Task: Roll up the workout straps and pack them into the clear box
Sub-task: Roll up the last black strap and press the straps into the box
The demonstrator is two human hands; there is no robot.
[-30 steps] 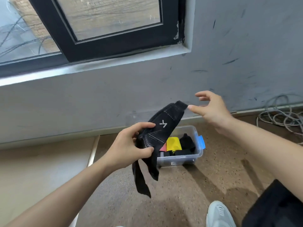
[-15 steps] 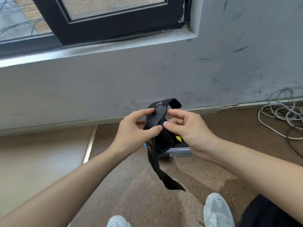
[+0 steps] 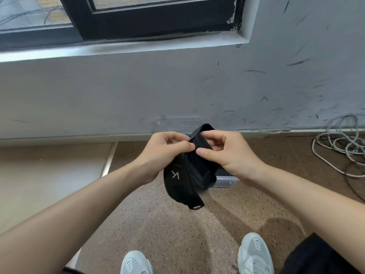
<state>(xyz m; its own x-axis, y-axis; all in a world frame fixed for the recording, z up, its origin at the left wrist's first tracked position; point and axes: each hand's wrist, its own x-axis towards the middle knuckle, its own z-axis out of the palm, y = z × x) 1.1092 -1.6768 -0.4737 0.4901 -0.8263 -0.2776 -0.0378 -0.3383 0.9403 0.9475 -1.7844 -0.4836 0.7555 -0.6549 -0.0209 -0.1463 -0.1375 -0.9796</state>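
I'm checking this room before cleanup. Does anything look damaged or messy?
Yes. The wall carries dark scuff marks, paint is chipped by the window frame's lower right corner, and cables lie in a loose tangle on the floor at right. The strap's end hangs loose.

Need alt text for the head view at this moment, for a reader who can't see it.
The left hand and right hand grip a partly rolled black strap, its loose end hanging down. Behind it, a corner of the clear box shows on the brown floor by a grey wall; white cables lie at right.
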